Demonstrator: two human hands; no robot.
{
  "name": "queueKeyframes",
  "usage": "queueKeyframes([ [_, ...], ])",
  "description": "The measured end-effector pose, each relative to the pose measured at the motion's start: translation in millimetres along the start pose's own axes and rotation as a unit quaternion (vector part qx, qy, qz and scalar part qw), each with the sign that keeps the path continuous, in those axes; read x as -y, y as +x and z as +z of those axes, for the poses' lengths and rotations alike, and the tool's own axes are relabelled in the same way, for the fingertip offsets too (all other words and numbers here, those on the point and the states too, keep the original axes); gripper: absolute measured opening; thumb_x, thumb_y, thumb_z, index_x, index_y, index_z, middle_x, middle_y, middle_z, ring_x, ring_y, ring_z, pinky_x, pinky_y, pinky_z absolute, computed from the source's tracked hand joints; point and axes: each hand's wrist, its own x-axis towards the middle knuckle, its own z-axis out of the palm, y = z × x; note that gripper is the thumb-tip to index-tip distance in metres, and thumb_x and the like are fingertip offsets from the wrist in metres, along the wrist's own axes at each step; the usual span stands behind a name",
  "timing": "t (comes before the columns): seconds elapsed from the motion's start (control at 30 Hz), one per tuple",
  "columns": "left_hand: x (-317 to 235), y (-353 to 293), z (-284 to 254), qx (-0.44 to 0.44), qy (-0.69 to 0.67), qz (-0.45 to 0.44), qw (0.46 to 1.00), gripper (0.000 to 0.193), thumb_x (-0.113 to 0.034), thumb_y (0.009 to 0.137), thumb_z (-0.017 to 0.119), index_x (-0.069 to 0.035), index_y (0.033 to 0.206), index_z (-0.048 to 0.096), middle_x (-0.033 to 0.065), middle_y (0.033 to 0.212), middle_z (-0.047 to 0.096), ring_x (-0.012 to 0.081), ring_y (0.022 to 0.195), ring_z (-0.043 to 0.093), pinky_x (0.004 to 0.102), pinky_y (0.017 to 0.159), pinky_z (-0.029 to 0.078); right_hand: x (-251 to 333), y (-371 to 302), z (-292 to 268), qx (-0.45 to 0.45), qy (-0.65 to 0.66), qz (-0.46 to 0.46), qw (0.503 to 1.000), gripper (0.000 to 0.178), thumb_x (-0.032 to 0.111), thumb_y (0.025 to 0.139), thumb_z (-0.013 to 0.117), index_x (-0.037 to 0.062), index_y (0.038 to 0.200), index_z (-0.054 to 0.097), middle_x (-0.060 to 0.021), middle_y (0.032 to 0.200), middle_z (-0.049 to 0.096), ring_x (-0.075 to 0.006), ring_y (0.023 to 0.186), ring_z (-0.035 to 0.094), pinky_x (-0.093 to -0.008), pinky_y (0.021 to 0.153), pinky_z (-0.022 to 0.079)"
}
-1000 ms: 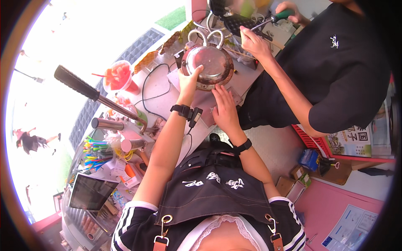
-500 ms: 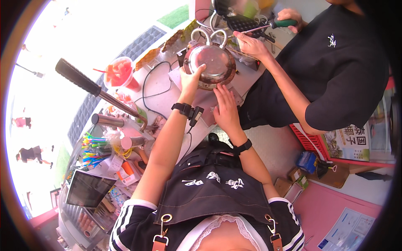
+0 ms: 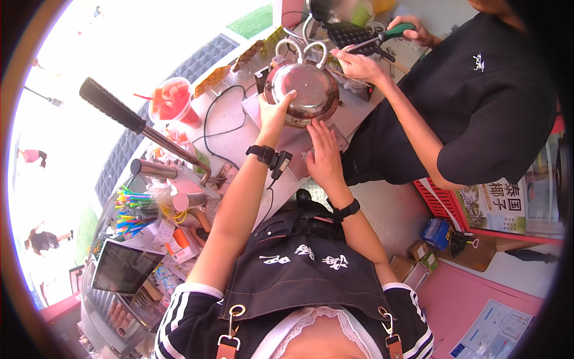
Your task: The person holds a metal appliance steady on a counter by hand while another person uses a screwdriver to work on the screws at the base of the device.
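A round, shiny metal housing with pale looped hoses at its far edge is tilted up over the counter. My left hand grips its left side, the thumb lying across the flat face and the other fingers hidden behind. Stretched out at its near rim is my right hand, fingers fairly straight, the tips at or touching the edge. Beyond it, a co-worker's hand grips a green-handled screwdriver, while their other hand is near its shaft by a black gridded plate.
On the left stand a cup of red fruit chunks, a long black-handled lever, colourful straws and a tablet screen. A black cord runs over the counter. The co-worker's body is close on the right, above a red crate.
The metal housing has shifted slightly right in view. The co-worker's screwdriver handle has moved a little left and up. My hands keep almost the same hold.
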Motion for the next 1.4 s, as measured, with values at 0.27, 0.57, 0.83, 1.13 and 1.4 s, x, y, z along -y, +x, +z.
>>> queueKeyframes([
  [0.27,3.8,2.3,-1.0,0.005,0.048,0.012,0.999,0.075,-0.035,0.076,0.082,-0.002,0.129,0.041,0.0132,0.117,0.056,0.0205,0.098,0.063,0.0329,0.074,0.057,-2.7,-1.0,2.4,0.005,0.005,0.002,1.0,0.067,-0.003,0.076,0.058,0.0023,0.141,0.043,-0.0154,0.151,0.041,-0.0341,0.144,0.034,-0.0531,0.118,0.025],
  [0.57,1.6,0.6,-1.5,0.003,0.036,0.011,0.999,0.076,-0.033,0.075,0.083,-0.003,0.131,0.04,0.0136,0.117,0.056,0.0203,0.097,0.063,0.0323,0.074,0.057,-2.7,-1.0,3.0,0.008,-0.001,0.0,1.0,0.068,-0.003,0.076,0.058,0.0023,0.142,0.043,-0.0152,0.152,0.04,-0.0338,0.144,0.033,-0.053,0.118,0.025],
  [0.83,-7.2,-6.1,3.9,0.002,-0.008,-0.002,1.0,0.076,-0.029,0.074,0.086,0.001,0.127,0.041,0.0155,0.114,0.059,0.0204,0.096,0.064,0.0301,0.077,0.055,-5.7,-2.1,5.4,0.002,-0.004,-0.007,1.0,0.068,-0.003,0.076,0.058,0.0026,0.143,0.042,-0.0148,0.152,0.039,-0.0338,0.144,0.033,-0.0535,0.118,0.025],
  [1.13,-23.9,-18.5,10.4,0.006,-0.043,-0.021,0.999,0.076,-0.02,0.073,0.087,0.004,0.127,0.039,0.0169,0.117,0.059,0.0205,0.102,0.063,0.0301,0.084,0.053,-8.7,-3.1,4.6,0.011,-0.013,-0.003,1.0,0.071,-0.002,0.076,0.061,0.0036,0.144,0.041,-0.0144,0.153,0.039,-0.0332,0.144,0.033,-0.0533,0.118,0.025],
  [1.4,-7.5,-7.7,3.1,0.005,-0.002,0.028,1.0,0.076,-0.031,0.075,0.085,0.0,0.128,0.042,0.0144,0.117,0.058,0.021,0.102,0.062,0.0329,0.083,0.054,-4.8,-1.3,5.8,0.008,-0.014,-0.014,1.0,0.071,-0.002,0.076,0.061,0.0033,0.144,0.041,-0.0155,0.152,0.039,-0.0335,0.143,0.034,-0.053,0.118,0.024],
])
